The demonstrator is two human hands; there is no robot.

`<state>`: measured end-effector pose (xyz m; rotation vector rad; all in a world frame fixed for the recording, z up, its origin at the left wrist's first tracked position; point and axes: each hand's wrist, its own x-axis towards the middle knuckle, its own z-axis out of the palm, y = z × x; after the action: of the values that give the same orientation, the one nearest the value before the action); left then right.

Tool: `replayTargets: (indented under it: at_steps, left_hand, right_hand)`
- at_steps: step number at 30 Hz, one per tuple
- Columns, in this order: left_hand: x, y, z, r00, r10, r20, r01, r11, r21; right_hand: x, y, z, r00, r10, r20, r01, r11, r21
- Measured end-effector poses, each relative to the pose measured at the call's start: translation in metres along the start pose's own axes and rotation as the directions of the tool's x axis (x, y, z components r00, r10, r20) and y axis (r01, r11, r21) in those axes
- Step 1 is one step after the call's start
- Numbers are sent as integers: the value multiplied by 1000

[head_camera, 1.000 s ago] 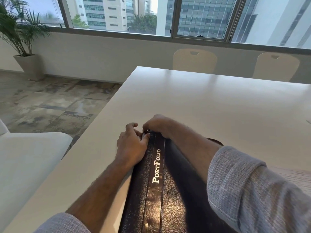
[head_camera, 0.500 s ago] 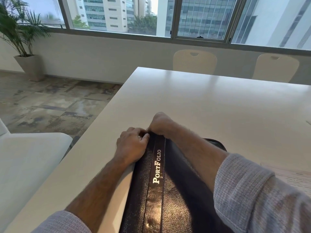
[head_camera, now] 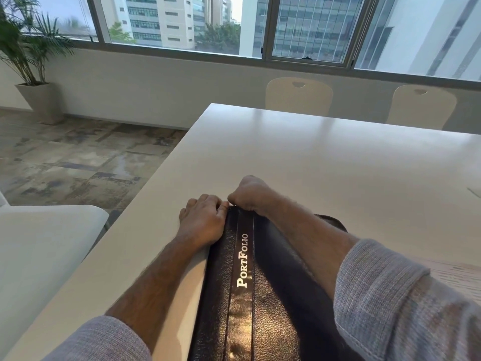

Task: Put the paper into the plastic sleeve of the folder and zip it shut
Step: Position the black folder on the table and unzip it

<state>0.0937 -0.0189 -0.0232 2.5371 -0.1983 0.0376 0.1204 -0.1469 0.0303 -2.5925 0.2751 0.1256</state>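
Off to my far left a potted palm (head_camera: 28, 56) stands on the floor under the window. Nearer, my left hand (head_camera: 201, 221) lies palm down at the left side of the black leather folder (head_camera: 260, 295), fingers curled loosely, thumb touching the top corner of the spine; it presses rather than grips. The folder lies closed on the white table (head_camera: 325, 165), close to the table's left edge, with gold lettering "PortFolio" (head_camera: 242, 260) running along its spine strip. Just right of my left hand, my right hand (head_camera: 250, 195) is balled into a tight fist at the folder's far end, knuckles up. I cannot tell what it pinches there, since the fingertips are hidden underneath. My right forearm crosses over the cover. At the far right, a printed paper (head_camera: 453, 272) lies flat on the table beside my grey sleeve (head_camera: 395, 303), outside the folder.
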Motion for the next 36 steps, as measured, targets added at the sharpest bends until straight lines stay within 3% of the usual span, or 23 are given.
replayTargets:
  at_steps: [8,16,21,30,36]
  left_hand:
    - [0,0,0,1000,0,-7,1,1000,24]
    - [5,0,3,999,17,-41,-20,997,-72]
    - [6,-4,3,997,20,-79,-32,988,-153]
    - [7,-5,5,995,88,-52,-91,995,-47]
    - [7,-5,5,995,95,-7,-95,995,29]
  right_hand:
    - [0,-3,1,1000,20,-3,-20,1000,-24]
    - [0,-5,-4,994,74,82,-89,974,206]
    - [2,9,-9,998,63,5,-63,991,114]
    - [-1,43,-15,992,124,-12,-120,977,179]
    - [-3,54,-8,994,67,-87,-54,988,148]
